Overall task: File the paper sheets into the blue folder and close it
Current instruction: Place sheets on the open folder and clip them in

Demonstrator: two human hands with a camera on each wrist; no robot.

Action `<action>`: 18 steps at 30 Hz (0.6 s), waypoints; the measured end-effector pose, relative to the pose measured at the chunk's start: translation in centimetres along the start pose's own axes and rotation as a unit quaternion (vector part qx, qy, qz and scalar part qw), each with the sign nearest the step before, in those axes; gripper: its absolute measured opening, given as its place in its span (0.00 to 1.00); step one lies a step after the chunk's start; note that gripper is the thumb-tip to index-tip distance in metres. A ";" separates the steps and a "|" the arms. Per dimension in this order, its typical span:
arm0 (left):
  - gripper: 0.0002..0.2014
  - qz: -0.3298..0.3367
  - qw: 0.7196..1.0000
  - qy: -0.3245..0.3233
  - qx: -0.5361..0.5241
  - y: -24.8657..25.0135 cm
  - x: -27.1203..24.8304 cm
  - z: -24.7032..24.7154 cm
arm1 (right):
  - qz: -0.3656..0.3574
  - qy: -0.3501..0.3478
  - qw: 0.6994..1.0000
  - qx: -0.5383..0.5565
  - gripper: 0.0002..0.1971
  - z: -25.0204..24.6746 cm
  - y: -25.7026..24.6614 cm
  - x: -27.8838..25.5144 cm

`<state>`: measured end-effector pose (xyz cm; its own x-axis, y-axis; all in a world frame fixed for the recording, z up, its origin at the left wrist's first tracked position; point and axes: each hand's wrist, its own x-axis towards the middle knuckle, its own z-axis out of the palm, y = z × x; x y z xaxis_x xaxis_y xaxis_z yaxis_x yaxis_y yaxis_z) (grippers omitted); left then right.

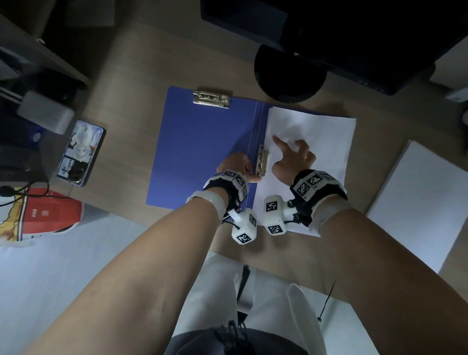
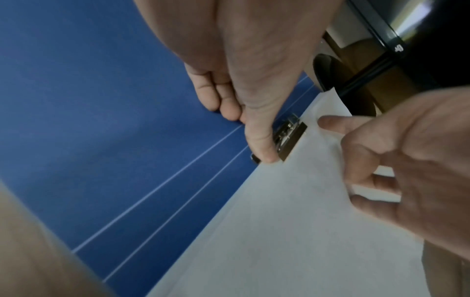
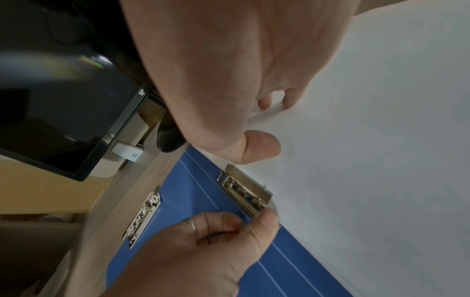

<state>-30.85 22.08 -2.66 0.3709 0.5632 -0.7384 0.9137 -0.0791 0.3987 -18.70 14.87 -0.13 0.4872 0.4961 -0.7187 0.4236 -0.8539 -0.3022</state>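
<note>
Open blue plastic folder [image 1: 202, 148] lies mid-frame on the wooden counter [image 1: 141, 64]; left hand [image 1: 235, 165] pinches the spine's chrome clip [image 1: 262, 161], right hand [image 1: 293, 160] spread, fingertips pinning thin white paper sheets [image 1: 319, 133]: light, floppy, probably slippery, so hold flat near the clip edge.

Head view: high above the tabletop [image 1: 141, 64], facing straight down; left and right wrist views: close, low, facing along the fingers, all sharing the side clip [image 1: 262, 162] [image 2: 289, 136] [image 3: 248, 194].

Dim room, wood desk [image 1: 141, 64], black monitor [image 1: 344, 25] w/ round base, pale floor [image 1: 46, 262]
</note>
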 end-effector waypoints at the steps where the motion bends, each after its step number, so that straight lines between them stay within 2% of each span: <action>1: 0.14 -0.004 1.000 0.006 0.002 0.0 -0.1 0.1 | -0.001 0.000 1.000 0.002 0.41 0.0 0.0 0.0; 8: 0.13 0.008 1.000 -0.013 0.007 0.1 0.0 -0.3 | -0.010 -0.004 1.000 0.007 0.41 -0.2 0.8 0.3; 13: 0.18 0.020 0.996 -0.051 -0.064 -0.5 -0.6 -1.4 | -0.003 -0.023 0.998 0.057 0.38 -1.9 1.9 -0.1; 15: 0.14 0.019 0.995 -0.020 -0.101 0.5 -1.2 -1.9 | 0.006 -0.014 0.995 0.098 0.37 -2.4 2.5 -0.8; 18: 0.17 0.004 0.988 0.017 -0.151 3.1 -2.4 -2.0 | 0.008 -0.006 0.989 0.145 0.35 -3.1 3.8 -2.3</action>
<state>-29.21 22.11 1.38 0.3676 0.5917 -0.7175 0.8177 0.1619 0.5524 -15.85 10.96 2.24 0.4833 0.4810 -0.7315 0.1776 -0.8721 -0.4561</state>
